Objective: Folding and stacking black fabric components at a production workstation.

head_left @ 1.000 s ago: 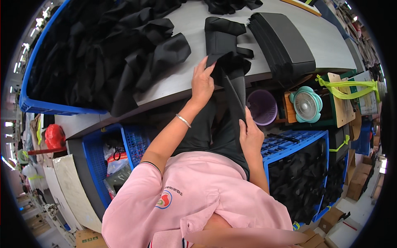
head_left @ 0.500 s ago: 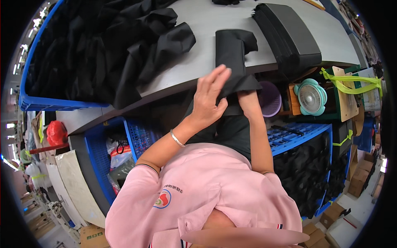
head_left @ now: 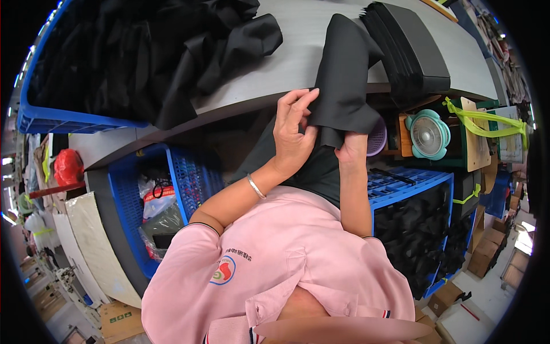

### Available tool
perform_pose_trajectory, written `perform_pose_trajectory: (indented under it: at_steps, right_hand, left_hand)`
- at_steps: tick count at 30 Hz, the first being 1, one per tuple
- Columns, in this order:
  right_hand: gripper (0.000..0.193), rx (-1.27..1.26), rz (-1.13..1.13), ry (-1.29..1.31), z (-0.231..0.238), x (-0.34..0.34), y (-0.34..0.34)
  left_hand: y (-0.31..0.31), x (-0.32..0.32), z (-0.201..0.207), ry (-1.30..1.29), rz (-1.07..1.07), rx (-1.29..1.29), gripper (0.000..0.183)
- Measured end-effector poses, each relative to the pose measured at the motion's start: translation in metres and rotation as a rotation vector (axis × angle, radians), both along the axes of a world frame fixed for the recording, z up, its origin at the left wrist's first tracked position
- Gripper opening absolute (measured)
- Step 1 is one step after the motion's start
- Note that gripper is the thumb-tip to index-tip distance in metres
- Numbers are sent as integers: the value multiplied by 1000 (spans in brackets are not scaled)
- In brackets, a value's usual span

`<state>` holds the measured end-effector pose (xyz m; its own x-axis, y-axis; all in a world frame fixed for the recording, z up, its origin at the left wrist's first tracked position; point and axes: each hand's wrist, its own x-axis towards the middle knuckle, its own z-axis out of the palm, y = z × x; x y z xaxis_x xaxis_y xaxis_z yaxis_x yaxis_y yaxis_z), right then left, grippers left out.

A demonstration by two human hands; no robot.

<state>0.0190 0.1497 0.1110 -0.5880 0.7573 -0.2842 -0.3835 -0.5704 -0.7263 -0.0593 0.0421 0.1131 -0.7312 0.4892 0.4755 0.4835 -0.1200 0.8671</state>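
Note:
A dark black fabric piece (head_left: 344, 74), loosely curled, stands up from my lap past the table's near edge. My right hand (head_left: 352, 149) grips its lower end, with most of the fingers hidden under the cloth. Beside the fabric's left edge is my left hand (head_left: 293, 135), a bracelet on its wrist. Its fingers are apart and partly bent, the index fingertip touching that edge. To the right of the fabric, a neat stack of black folded pieces (head_left: 409, 46) lies on the grey table (head_left: 298, 63).
A blue crate (head_left: 80, 121) heaped with black fabric (head_left: 143, 57) fills the table's left. Below the table are a blue basket (head_left: 132, 200) with bags, a purple bin (head_left: 376, 137), a teal fan (head_left: 428, 135) and a blue crate of black pieces (head_left: 412, 195).
The fabric piece has been lifted and spread taller, shifting right. My right hand has moved slightly down with it. My left hand has come off the fabric's face to its left edge, fingers more bent.

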Motion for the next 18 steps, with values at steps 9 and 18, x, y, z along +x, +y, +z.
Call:
perform_pose_trajectory:
  at_steps: [9, 18]
  right_hand:
    - [43, -30, 14, 175, -16, 12, 2]
    - [43, 28, -60, 133, -14, 11, -6]
  left_hand:
    - [1, 17, 25, 43, -6, 52, 61]
    - [-4, 21, 27, 34, -29, 53, 62]
